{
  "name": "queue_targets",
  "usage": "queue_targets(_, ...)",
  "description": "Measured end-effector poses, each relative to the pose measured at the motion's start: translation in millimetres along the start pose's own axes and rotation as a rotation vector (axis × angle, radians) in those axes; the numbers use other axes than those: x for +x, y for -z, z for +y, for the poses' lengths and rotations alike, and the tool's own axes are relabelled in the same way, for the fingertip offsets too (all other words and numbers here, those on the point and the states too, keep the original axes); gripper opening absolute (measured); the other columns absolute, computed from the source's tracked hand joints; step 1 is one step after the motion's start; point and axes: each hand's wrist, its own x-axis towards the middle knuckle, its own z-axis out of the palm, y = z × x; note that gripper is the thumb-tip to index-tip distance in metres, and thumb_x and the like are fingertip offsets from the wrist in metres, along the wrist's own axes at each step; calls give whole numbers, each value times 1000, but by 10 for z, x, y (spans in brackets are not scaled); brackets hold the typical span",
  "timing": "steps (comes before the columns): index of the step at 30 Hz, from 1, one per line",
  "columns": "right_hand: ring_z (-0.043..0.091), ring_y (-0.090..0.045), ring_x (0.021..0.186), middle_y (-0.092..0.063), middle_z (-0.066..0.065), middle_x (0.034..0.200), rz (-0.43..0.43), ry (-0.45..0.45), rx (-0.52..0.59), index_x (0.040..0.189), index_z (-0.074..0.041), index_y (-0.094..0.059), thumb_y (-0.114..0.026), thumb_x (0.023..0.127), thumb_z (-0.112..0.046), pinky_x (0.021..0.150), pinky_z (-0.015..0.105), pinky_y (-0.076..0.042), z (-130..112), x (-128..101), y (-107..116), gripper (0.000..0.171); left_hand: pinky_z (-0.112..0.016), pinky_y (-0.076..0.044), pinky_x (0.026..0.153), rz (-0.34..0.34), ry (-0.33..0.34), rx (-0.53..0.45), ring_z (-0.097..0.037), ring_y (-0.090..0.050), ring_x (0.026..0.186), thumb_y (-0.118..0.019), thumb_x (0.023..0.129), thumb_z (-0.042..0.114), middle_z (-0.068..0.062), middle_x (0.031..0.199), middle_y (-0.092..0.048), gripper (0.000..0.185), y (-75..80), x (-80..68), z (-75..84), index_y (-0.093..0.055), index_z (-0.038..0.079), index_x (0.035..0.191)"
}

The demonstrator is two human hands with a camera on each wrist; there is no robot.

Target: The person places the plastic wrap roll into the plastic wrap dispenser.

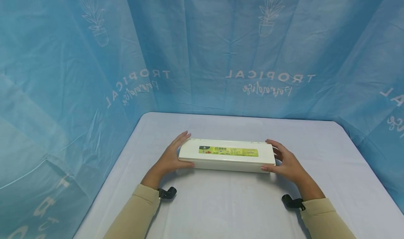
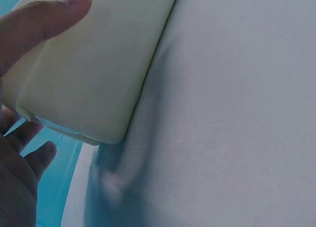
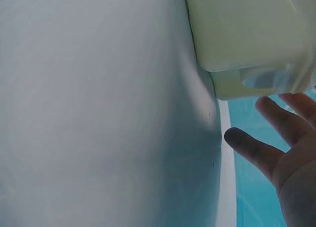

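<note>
A long cream box (image 1: 226,155) lies flat mid-counter (image 1: 240,211), with the left hand (image 1: 170,158) and right hand (image 1: 285,161) cupping its two ends. Both grips look wide, fingers straight, thumbs along the near edge. This looks like steadying before a lift; next both hands must press evenly.

A makeshift recording booth rather than any lived-in room: a table (image 1: 240,211) under a plain white cloth stands closed in on three sides by a blue sheet (image 1: 202,49) hung as a backdrop (printed with "TROPICAL" lettering and potted-plant outlines, seen mirrored). The sheet hangs right behind the table and down both its flanks, hiding all walls and furniture. Small black cameras (image 1: 167,193) are strapped at the person's wrists above the table.
</note>
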Motion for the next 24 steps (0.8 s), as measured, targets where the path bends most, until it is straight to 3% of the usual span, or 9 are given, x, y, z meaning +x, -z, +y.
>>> queue_targets(7, 49, -49, 137, -41, 16, 162, 5, -3, -7, 162, -17, -38, -99, 75, -29, 108, 72, -38, 5, -6, 2, 107, -63, -27, 118, 7, -1, 1, -26, -26, 155, -102, 61, 53, 5, 170, -28, 123, 9, -25, 9, -39, 27, 164)
queue_targets(15, 49, -49, 137, -42, 17, 161, 5, 24, -1, 162, -15, -38, -98, 78, -25, 108, 70, -39, 9, -13, -2, 103, -62, -24, 120, 15, 6, 15, -26, -24, 156, -100, 68, 48, 2, 171, -26, 118, 16, -75, 14, -38, 19, 165)
queue_targets(20, 49, -50, 136, -42, 18, 160, 6, 26, -56, 163, -12, -37, -96, 81, -28, 107, 69, -41, 14, -12, -3, 103, -65, -23, 119, 0, 36, 34, -29, -22, 156, -97, 74, 47, 0, 172, -24, 115, 38, -83, 45, -35, 18, 166)
queue_targets(24, 48, -47, 139, -42, 20, 160, 7, 46, -145, 162, -7, -37, -93, 84, -33, 108, 66, -42, -2, -12, 3, 100, -68, -24, 117, -34, 41, 90, -30, -17, 157, -88, 81, 57, 0, 173, -19, 109, 84, -71, 99, -33, 19, 167)
